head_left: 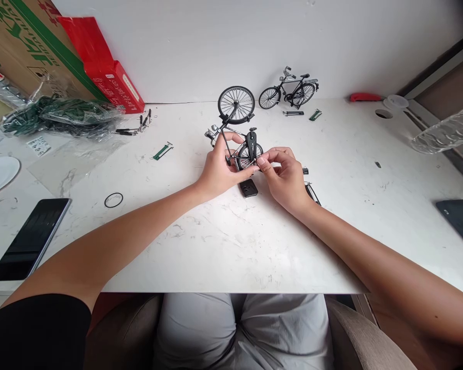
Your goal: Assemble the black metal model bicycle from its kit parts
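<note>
My left hand (219, 167) is closed around the frame of a black model bicycle (231, 146), thumb and fingers on either side of it. The bicycle is tilted, its front wheel (236, 105) toward the wall and its smaller-looking rear wheel (250, 155) toward me. At the rear wheel's hub, the thumb and forefinger of my right hand (281, 172) are pinched together; what lies between the fingertips is too small to make out. Just below the hands is a small black block (249, 188). A thin black rack-like part (312, 194) lies partly behind my right wrist.
A second model bicycle (289, 91) stands by the wall. Small screwdrivers (139, 126), a green part (162, 150), another green part (315, 114) and a black ring (113, 200) lie around. On the left are a phone (31, 239), plastic bags (69, 115) and a red box (118, 87).
</note>
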{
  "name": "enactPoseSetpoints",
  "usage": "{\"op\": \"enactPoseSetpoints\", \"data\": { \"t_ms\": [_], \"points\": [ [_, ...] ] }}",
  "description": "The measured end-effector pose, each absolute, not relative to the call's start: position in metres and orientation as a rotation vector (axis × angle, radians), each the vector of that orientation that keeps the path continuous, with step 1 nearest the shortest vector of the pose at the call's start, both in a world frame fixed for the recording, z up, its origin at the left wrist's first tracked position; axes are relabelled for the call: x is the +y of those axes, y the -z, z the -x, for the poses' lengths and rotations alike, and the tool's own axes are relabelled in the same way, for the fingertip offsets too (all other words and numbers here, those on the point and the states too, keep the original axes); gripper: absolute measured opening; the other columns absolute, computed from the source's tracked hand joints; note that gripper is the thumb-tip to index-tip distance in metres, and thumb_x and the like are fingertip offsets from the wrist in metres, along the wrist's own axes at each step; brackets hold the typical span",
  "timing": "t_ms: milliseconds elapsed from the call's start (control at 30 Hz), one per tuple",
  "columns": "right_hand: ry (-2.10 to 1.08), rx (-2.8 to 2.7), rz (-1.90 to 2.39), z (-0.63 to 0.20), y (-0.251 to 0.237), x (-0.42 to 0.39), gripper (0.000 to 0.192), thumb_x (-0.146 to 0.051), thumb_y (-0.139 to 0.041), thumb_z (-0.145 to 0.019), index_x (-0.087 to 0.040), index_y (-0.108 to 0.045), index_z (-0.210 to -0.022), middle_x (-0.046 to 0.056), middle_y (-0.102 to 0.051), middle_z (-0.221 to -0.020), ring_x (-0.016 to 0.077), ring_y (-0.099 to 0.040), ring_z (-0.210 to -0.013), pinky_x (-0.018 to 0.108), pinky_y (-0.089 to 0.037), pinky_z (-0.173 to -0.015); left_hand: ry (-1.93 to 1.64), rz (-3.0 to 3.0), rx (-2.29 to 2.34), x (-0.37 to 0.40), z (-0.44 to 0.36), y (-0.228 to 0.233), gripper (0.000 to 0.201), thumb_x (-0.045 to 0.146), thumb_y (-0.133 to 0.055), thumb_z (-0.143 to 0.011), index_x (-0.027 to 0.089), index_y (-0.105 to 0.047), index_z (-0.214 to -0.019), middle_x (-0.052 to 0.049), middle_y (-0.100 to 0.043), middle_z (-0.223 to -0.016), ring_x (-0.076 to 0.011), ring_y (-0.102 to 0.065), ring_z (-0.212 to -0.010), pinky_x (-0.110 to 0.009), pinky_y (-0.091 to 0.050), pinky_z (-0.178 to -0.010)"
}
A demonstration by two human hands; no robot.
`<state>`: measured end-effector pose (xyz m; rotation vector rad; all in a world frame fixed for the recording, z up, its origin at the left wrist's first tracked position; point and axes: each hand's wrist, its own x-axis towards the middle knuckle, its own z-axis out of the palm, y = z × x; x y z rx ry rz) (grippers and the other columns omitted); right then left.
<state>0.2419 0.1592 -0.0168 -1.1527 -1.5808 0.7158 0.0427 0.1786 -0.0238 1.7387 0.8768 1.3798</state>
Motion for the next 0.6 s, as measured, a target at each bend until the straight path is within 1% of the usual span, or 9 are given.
{"op": "enactPoseSetpoints", "data": {
  "t_ms": [167,267,367,500,600],
  "points": [
    [-0.718,-1.603,1.131,-0.2432,0.0189,0.1613,0.051,-0.079,-0.07,-0.097,-0.027,-0.071,-0.098,0.009,-0.065,-0.114,0.0242,-0.064,-0.108,0.038,-0.06,-0.078,-1.369,-1.77,0.878,0.1801,-0.0418,0.0246,0.085,0.042,-0.099,-0.079,0.03,-0.048,-0.146,-0.001,-0.074,-0.101,-0.0167,-0.077,-0.079,-0.033,-0.067,-0.072],
    [-0.717,-1.626,1.117,-0.2436,0.019,0.1622,0.052,-0.079,-0.068,-0.098,-0.027,-0.07,-0.099,0.009,-0.065,-0.114,0.0245,-0.063,-0.109,0.038,-0.06,-0.081,-1.367,-1.778,0.876,0.1808,-0.0419,0.0257,0.082,0.04,-0.098,-0.08,0.029,-0.049,-0.144,0.0,-0.074,-0.097,-0.0162,-0.077,-0.077,-0.032,-0.065,-0.071],
    [-0.715,-1.632,1.116,-0.2439,0.0183,0.1626,0.053,-0.08,-0.067,-0.098,-0.027,-0.07,-0.099,0.009,-0.065,-0.114,0.0244,-0.064,-0.108,0.038,-0.06,-0.081,-1.363,-1.775,0.881,0.1807,-0.0422,0.0256,0.08,0.038,-0.099,-0.08,0.03,-0.049,-0.143,0.001,-0.073,-0.094,-0.0161,-0.076,-0.076,-0.032,-0.064,-0.069],
    [-0.721,-1.63,1.143,-0.2441,0.0169,0.1622,0.055,-0.082,-0.068,-0.096,-0.027,-0.071,-0.098,0.009,-0.066,-0.114,0.0247,-0.064,-0.108,0.038,-0.06,-0.081,-1.368,-1.765,0.897,0.1798,-0.0426,0.0241,0.084,0.039,-0.099,-0.079,0.03,-0.048,-0.145,0.0,-0.074,-0.098,-0.0165,-0.077,-0.078,-0.032,-0.064,-0.069],
    [-0.724,-1.629,1.156,-0.2441,0.0163,0.1618,0.056,-0.083,-0.068,-0.095,-0.027,-0.071,-0.099,0.01,-0.066,-0.115,0.0249,-0.065,-0.107,0.038,-0.061,-0.08,-1.371,-1.763,0.891,0.1798,-0.0424,0.0237,0.085,0.038,-0.1,-0.078,0.031,-0.048,-0.145,0.001,-0.073,-0.096,-0.0168,-0.076,-0.078,-0.032,-0.064,-0.069]
  ]
}}
